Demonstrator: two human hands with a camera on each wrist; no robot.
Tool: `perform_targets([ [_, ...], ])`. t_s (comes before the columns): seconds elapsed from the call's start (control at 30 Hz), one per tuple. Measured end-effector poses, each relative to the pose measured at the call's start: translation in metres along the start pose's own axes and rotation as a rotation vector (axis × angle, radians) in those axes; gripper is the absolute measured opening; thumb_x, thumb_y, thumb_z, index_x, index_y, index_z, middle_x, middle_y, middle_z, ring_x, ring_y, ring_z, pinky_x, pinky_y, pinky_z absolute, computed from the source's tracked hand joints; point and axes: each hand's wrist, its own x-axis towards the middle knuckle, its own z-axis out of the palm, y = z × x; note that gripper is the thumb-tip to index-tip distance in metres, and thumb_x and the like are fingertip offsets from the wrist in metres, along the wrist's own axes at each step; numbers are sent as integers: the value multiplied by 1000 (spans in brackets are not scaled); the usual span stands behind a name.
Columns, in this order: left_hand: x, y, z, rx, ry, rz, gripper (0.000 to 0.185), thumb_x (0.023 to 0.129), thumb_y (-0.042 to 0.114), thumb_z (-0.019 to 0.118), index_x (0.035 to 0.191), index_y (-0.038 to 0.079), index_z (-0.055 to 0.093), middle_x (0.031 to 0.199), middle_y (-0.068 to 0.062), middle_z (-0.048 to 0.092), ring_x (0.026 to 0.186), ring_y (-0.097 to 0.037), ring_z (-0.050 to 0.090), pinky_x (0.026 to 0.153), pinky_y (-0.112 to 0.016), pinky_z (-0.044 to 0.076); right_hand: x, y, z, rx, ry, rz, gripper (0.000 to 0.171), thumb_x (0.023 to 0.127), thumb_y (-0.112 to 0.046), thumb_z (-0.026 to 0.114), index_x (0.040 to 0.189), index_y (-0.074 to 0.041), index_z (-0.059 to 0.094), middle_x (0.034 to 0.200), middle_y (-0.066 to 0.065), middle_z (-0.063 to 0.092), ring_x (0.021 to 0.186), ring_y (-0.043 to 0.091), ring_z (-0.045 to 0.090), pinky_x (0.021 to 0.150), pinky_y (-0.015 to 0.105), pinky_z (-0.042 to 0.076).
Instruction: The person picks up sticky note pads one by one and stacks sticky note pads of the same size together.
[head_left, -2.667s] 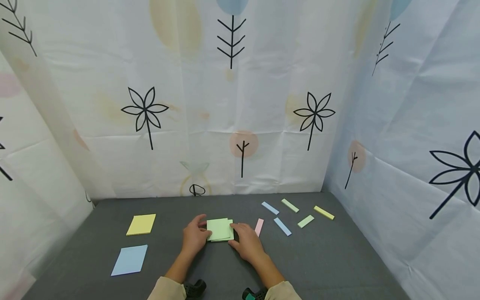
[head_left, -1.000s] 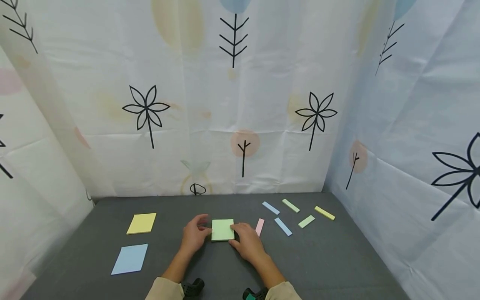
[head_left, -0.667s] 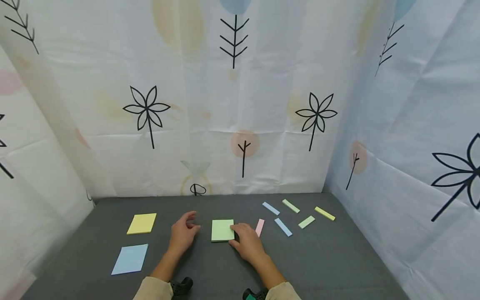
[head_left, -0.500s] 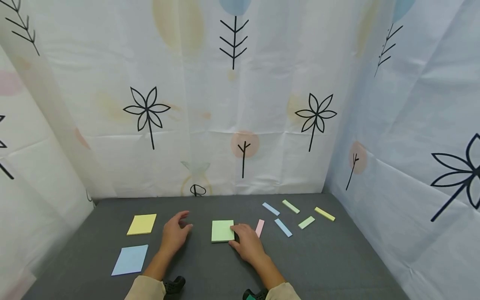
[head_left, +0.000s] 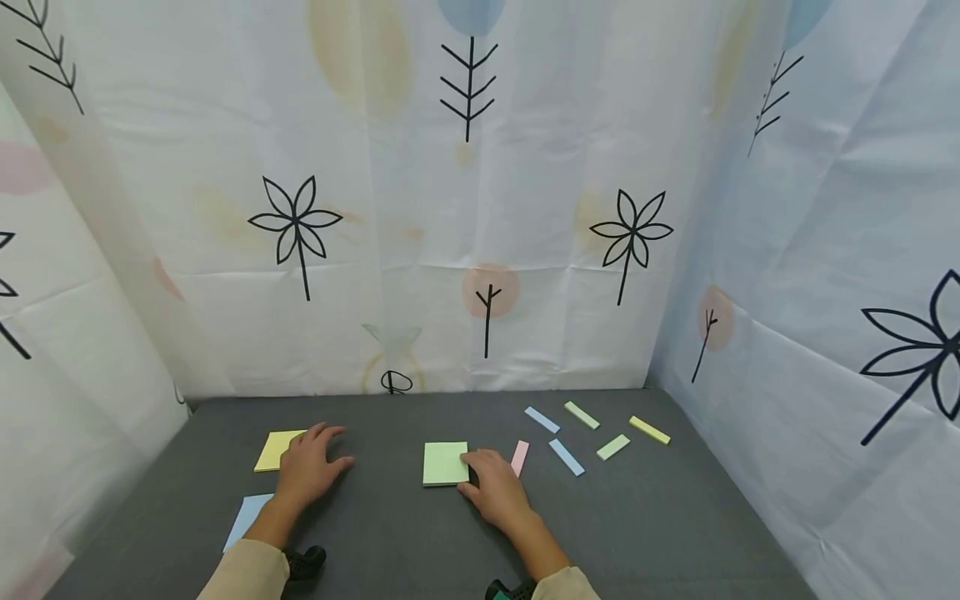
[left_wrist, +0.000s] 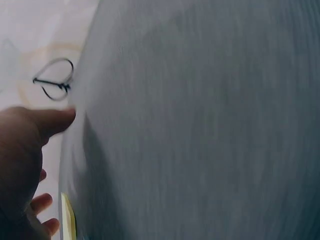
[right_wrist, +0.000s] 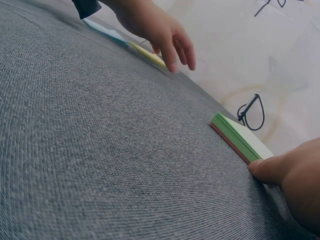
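Note:
A green sticky-note pad lies flat on the grey table. My right hand rests at its right edge, and in the right wrist view a fingertip touches the corner of the green pad. My left hand is out to the left with relaxed fingers, its tips over the right edge of a yellow pad. It holds nothing. The left wrist view is blurred and shows the left hand beside the yellow pad's edge.
A blue pad lies near the front left, partly hidden by my left forearm. Several narrow coloured strips lie at the right, among them a pink one and a yellow one. Patterned curtains close in the table on three sides.
My left hand has left the green pad and moved left to the yellow pad. The green pad, earlier fanned, is now squared up. My right hand has stayed put.

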Motion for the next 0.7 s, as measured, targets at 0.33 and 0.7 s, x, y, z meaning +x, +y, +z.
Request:
perform_targets([
  [0.33, -5, -35, -14, 46, -159, -63, 85, 80, 60, 67, 140, 2, 48, 148, -34, 25, 132, -59, 18, 97, -75, 12, 0, -1, -1, 2, -8, 0, 43, 83, -24, 77, 121, -7, 66, 117, 5, 66, 114, 26, 57, 95, 41, 44],
  [0.7, -7, -52, -24, 21, -317, -205, 103, 82, 73, 54, 146, -4, 33, 149, -38, 14, 132, -64, 3, 98, -76, 2, -2, -1, -1, -3, -11, -4, 43, 85, -24, 76, 123, -7, 65, 119, 6, 65, 115, 26, 56, 96, 42, 44],
])
